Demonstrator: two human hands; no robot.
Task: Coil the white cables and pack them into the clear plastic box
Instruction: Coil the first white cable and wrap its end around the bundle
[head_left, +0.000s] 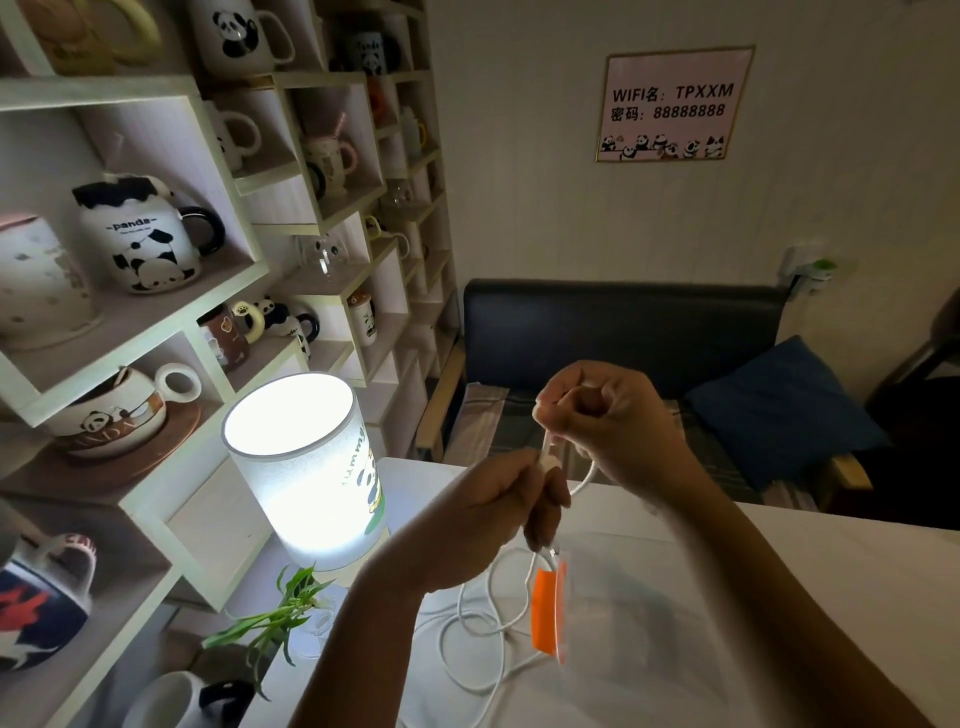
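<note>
A white cable (475, 618) lies in loose loops on the white table (805, 597) and rises into both hands. My left hand (498, 514) grips the cable near its plug end, fingers curled round it, above the table. My right hand (608, 415) pinches the cable's upper end just above the left, and a short loop (584, 480) hangs between them. Below the hands sits the clear plastic box (623, 592) with an orange latch (545, 608) on its left side; its outline is faint.
A lit cylindrical lamp (306, 467) stands at the table's left, with a small green plant (280, 613) in front of it. Shelves of panda mugs (140, 244) fill the left. A dark sofa (623, 332) with a blue cushion (784, 410) is behind the table.
</note>
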